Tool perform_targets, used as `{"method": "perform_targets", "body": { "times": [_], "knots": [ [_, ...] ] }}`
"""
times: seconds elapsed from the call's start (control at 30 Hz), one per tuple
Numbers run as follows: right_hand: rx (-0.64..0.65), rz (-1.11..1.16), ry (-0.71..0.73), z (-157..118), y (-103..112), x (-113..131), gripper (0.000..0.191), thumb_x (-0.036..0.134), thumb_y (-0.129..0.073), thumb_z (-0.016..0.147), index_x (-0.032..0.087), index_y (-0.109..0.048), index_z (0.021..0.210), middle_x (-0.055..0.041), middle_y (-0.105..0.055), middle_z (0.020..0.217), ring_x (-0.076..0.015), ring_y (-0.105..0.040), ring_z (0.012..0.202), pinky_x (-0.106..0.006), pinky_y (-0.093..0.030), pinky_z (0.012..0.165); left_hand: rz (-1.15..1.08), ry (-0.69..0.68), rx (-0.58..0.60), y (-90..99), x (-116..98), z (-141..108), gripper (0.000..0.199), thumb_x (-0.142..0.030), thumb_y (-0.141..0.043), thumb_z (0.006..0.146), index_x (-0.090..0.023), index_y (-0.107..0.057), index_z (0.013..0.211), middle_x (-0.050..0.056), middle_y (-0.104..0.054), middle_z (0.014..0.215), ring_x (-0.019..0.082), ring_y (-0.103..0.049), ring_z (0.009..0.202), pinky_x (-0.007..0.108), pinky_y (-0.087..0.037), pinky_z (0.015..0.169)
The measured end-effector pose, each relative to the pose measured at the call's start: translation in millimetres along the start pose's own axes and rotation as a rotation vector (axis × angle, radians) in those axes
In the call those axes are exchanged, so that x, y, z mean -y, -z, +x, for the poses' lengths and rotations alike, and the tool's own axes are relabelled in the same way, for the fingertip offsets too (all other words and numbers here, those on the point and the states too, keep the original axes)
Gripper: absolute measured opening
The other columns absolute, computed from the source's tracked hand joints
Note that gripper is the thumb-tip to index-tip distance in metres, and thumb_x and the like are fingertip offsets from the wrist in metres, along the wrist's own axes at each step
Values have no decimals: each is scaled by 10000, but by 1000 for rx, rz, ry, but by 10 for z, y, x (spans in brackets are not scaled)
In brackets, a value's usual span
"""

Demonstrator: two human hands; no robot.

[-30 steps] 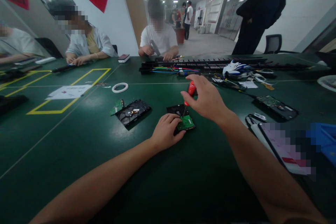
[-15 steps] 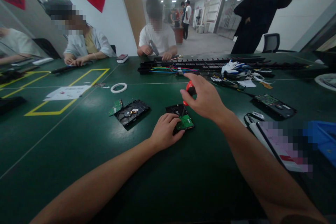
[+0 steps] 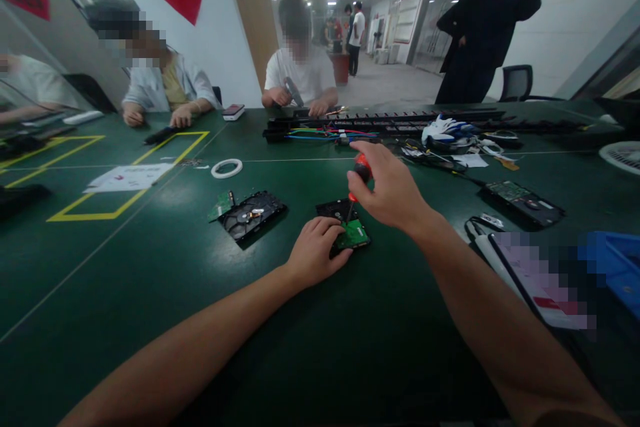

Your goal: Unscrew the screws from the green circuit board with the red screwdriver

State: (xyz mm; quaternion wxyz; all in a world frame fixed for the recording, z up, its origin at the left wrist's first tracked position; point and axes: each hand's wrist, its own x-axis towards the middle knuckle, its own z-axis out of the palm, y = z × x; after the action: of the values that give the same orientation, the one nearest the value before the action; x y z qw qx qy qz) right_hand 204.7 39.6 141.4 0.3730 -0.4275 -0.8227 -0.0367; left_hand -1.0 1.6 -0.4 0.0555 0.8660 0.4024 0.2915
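A black hard drive with a green circuit board [image 3: 356,232] lies on the green table [image 3: 260,333] in front of me. My left hand [image 3: 317,250] grips the drive's left side, fingers on top and thumb along the near edge. Above it, my right hand [image 3: 387,183] holds a red and black screwdriver [image 3: 363,168] upright, its shaft reaching down to the board. The exact spot where the tip meets the drive is too small to tell. To the left lies another opened drive [image 3: 254,215] beside a loose green board [image 3: 221,205].
A white ring [image 3: 227,168] and papers [image 3: 127,177] lie left. Black rails and wires [image 3: 385,123] run across the back, near gloves [image 3: 445,130]. At right are another drive [image 3: 523,203], a phone-like slab [image 3: 535,280] and a blue bin [image 3: 617,267]. People sit opposite.
My right hand has shifted its fingers slightly on the screwdriver handle. The seated person at the left has moved a dark object and spread both hands; the standing person has shifted left.
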Motion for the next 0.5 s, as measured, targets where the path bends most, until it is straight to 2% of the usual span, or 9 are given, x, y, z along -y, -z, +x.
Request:
{"method": "perform_targets", "body": {
  "times": [0.13, 0.27, 0.37, 0.5],
  "knots": [
    [-12, 27, -20, 3, -19, -28, 546, 272, -559, 966, 115, -548, 1489, -208, -698, 1358, -349, -699, 1132, -515, -547, 1015, -3, -2, 7, -1, 5, 0, 365, -404, -758, 963, -223, -675, 1270, 116, -689, 1346, 330, -628, 1290, 556, -529, 1130],
    [-29, 42, -51, 2, -14, -45, 486, 366, -619, 985, 191, -579, 1437, -154, -725, 1255, -331, -701, 1071, -501, -550, 984, -4, 2, 7, -2, 6, 2, 353, -404, -757, 965, -229, -679, 1261, 114, -691, 1344, 330, -632, 1281, 559, -534, 1122],
    [-12, 45, -51, 1, -2, -38, 469, 432, -632, 995, 197, -603, 1400, -143, -727, 1210, -332, -696, 1073, -502, -546, 988, -8, 2, -2, -2, 1, 4, 352, -403, -761, 959, -230, -681, 1255, 112, -692, 1339, 329, -635, 1278, 557, -537, 1119],
    [22, 71, -39, 1, 11, -8, 515, 328, -572, 984, 159, -557, 1470, -187, -705, 1339, -341, -699, 1122, -523, -542, 1012, -13, 3, -5, 14, -17, 4, 343, -394, -760, 958, -243, -683, 1256, 110, -687, 1349, 331, -636, 1283, 563, -535, 1122]
  ]
}}
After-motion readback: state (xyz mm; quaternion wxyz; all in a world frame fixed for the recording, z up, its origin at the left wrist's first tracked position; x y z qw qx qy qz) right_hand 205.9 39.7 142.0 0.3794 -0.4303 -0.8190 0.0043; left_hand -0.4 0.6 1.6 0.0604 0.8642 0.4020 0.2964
